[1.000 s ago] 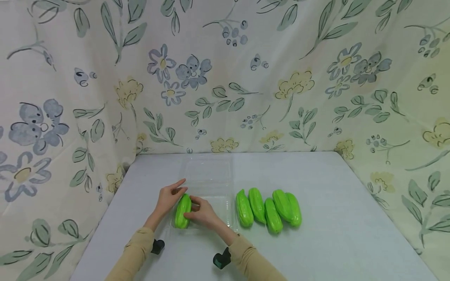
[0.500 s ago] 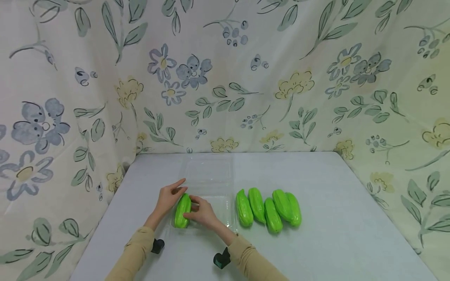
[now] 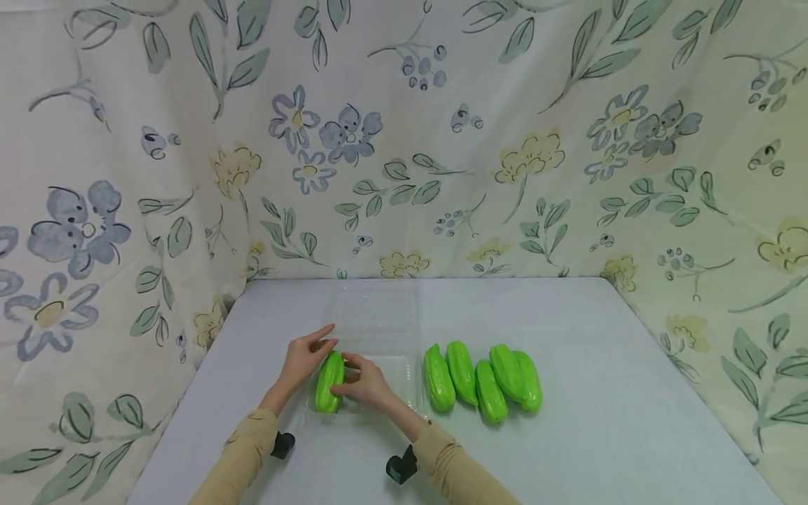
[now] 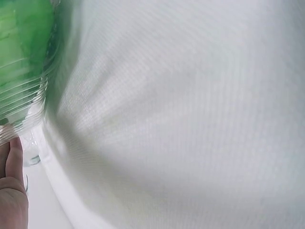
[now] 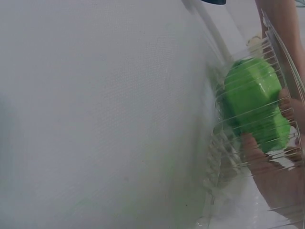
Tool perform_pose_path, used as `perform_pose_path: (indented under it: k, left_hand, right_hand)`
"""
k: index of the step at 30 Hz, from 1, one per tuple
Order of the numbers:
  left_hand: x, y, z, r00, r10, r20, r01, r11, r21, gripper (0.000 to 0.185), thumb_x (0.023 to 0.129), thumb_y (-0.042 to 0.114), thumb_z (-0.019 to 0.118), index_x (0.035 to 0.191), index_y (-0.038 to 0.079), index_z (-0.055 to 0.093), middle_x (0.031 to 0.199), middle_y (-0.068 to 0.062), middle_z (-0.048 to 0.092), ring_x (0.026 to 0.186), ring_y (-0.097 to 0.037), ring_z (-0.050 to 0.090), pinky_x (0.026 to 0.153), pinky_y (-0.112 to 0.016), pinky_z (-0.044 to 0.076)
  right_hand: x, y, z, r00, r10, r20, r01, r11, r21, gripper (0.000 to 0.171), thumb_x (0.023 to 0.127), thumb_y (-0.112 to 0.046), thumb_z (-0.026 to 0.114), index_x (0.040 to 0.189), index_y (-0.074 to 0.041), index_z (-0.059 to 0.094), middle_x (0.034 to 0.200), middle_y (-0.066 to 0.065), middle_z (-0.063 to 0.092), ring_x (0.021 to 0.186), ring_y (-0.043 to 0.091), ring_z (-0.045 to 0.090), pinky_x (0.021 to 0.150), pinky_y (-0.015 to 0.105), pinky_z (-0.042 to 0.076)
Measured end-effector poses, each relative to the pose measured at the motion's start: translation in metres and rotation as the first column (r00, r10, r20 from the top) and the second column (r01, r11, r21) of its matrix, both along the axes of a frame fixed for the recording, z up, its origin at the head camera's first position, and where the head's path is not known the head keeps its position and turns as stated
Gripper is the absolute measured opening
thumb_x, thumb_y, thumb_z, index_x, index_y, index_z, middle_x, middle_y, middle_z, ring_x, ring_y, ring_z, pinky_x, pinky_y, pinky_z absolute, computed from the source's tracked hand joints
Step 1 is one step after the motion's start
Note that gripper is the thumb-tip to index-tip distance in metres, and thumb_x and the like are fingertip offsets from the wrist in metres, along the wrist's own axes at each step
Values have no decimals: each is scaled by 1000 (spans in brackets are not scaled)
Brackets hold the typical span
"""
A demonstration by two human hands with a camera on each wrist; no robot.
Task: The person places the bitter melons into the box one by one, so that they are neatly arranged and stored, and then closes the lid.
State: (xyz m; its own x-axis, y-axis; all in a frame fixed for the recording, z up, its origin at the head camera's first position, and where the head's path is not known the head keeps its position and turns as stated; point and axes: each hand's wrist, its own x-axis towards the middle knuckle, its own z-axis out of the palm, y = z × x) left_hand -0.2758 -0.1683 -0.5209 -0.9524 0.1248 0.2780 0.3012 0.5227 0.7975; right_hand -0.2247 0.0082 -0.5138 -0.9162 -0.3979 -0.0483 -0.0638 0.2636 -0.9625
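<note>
head view shows one glossy green ridged plastic gourd [image 3: 330,382] lying in the left part of a clear plastic clamshell tray [image 3: 404,382], with both hands on it. its long axis runs away from the person, tilted a little to the right at the far end. the left hand [image 3: 301,361] comes from the left and touches the far end of the gourd with fairly straight fingers; the index finger points forward over the tray rim. the right hand [image 3: 366,382] comes from the right and pinches the middle of the gourd between thumb and curled fingers. both hands are equally near, one on each side, so the gourd lies just between them.

right wrist view shows the same gourd [image 5: 255,107] through the ribbed tray wall [image 5: 224,148], with fingertips [image 5: 259,162] against it. left wrist view gives only a green blur behind the ribs and the edge of a hand [image 4: 12,191].

five more green gourds [image 3: 482,379] lie in a close row just right of the tray, some touching. all rests on a pale grey table [image 3: 600,421], closed in by floral cloth walls [image 3: 442,140] on three sides.
</note>
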Motion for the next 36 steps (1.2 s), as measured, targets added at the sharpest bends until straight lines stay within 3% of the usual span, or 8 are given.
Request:
perform_pose_path:
  k: [19, 28, 36]
  left_hand:
    - [0, 1, 0, 999, 7, 31, -7, 1000, -2, 42, 92, 23, 64, 130, 6, 58, 121, -20, 64, 100, -31, 67, 82, -43, 53]
    - [0, 0, 0, 1000, -1, 0, 1, 1000, -8, 43, 92, 24, 64, 129, 4, 58, 114, -20, 67, 97, -31, 68, 78, -38, 54]
    - [0, 1, -1, 999, 18, 39, -17, 1000, -20, 44, 92, 28, 63, 131, 9, 57, 114, -15, 68, 98, -27, 68, 80, -37, 54]
  right_hand:
    - [0, 7, 9, 1000, -23, -16, 24, 997, 74, 71, 82, -21, 75, 141, -1, 42, 140, 23, 48, 116, 42, 57, 88, 44, 52]
    - [3, 18, 16, 1000, -14, 0, 14, 996, 86, 68, 84, -25, 73, 142, -5, 43, 140, 21, 48, 117, 41, 56, 91, 48, 49]
    - [6, 32, 21, 1000, 4, -11, -3, 992, 123, 65, 87, -28, 69, 143, -7, 42, 141, 19, 49, 118, 40, 55, 91, 48, 49]
